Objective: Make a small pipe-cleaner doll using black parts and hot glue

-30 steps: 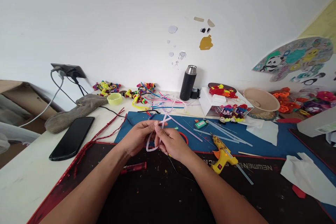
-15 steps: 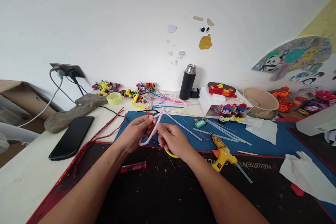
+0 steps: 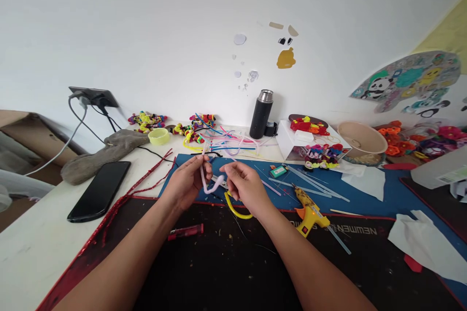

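My left hand (image 3: 192, 178) pinches a pale lilac pipe cleaner (image 3: 203, 175) between thumb and fingers. One end of it stands above the fingertips; below, the strip turns sharply and ends in a small curled tip facing my right hand (image 3: 242, 185). My right hand's fingers are curled close together, just right of that tip and apart from it; whether anything is between them is hidden. Under the right hand shows a tool with a yellow looped handle (image 3: 238, 213) and a silvery part, partly covered. Another pink-lilac pipe cleaner (image 3: 272, 188) lies on the blue mat (image 3: 251, 167).
A yellow glue gun (image 3: 309, 214) lies at the right with glue sticks (image 3: 317, 180) behind it. A black flask (image 3: 261, 114) stands at the back. Left are a phone (image 3: 99, 192), driftwood (image 3: 105, 155) and red pipe cleaners (image 3: 134, 192). A red tube-like item (image 3: 186, 232) lies in front.
The lilac strip, a long loop between both hands before, now hangs from my left hand with a short curled end. My right hand has moved slightly right, uncovering more of the yellow handle.
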`<state>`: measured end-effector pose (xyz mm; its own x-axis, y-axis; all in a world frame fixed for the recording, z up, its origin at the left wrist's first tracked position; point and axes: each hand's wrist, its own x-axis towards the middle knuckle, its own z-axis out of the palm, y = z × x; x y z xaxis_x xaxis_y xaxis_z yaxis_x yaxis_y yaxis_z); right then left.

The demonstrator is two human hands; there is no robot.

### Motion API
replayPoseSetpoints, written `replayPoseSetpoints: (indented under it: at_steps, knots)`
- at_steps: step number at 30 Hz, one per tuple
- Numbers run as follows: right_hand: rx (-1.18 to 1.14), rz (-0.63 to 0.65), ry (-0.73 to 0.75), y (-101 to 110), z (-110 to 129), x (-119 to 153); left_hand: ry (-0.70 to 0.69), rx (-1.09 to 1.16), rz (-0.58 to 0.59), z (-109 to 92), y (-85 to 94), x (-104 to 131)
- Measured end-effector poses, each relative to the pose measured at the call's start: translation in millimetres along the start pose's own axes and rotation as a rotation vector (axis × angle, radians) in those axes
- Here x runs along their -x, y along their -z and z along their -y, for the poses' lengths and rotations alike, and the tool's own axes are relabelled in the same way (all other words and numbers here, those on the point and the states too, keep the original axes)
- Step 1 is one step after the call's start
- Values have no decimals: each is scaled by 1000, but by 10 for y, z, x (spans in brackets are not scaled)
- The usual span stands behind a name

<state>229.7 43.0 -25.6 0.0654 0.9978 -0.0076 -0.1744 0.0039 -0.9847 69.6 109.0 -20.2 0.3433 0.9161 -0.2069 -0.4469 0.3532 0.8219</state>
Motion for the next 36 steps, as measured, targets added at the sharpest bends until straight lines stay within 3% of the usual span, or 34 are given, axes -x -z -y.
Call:
replayPoseSetpoints:
  at_steps: [10,15,22,30,36]
  knots:
    - [18,43,29,10,50,16,-54,-80,-243,5,83,-87]
    - [83,92,90,-49,80,60,-60,-48,-269,5,91,-102]
    - [104,50,29,-33,14,37,-72,117,-345,-102,84,-134]
    - [226,108,31,-38,-19,55,-153,201,-438,-177,147,-194]
    - [230,116,70,-30,-61,63,-165,166,-418,-157,180,-208]
